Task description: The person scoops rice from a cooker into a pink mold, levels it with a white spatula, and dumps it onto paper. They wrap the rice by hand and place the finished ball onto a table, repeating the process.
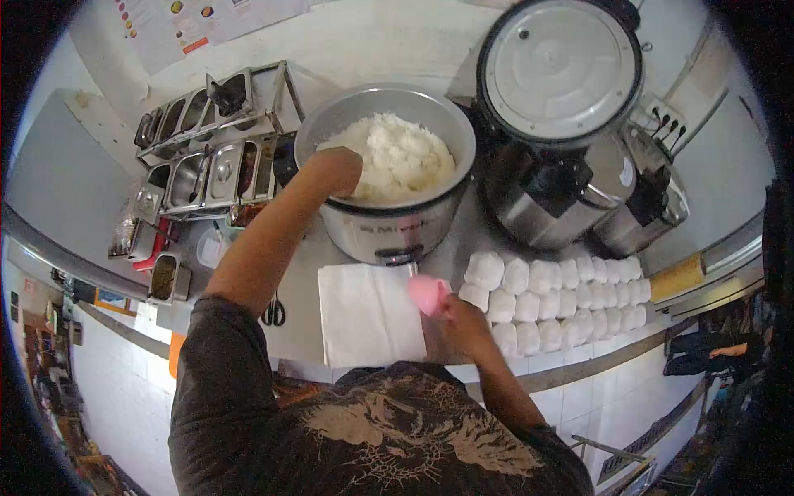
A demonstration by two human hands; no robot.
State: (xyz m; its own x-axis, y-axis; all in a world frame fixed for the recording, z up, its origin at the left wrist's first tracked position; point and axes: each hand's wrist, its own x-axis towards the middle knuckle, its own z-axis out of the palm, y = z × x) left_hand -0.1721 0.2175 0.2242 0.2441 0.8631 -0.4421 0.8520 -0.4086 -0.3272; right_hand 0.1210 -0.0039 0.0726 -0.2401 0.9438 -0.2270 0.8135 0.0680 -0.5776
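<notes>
A small pink cup tilts above the counter; heaped white rice fills the open cooker pot.

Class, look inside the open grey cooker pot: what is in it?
The pot holds white rice. The left hand reaches in at its near side, hiding whatever its fingers grip.

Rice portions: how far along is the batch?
Done: three rows of white wrapped portions lie on the counter right of the paper stack. In hand: the left hand reaches into the rice in the pot, and the right hand holds a pink cup. Left: the pot looks well filled, so probably many portions remain.
</notes>
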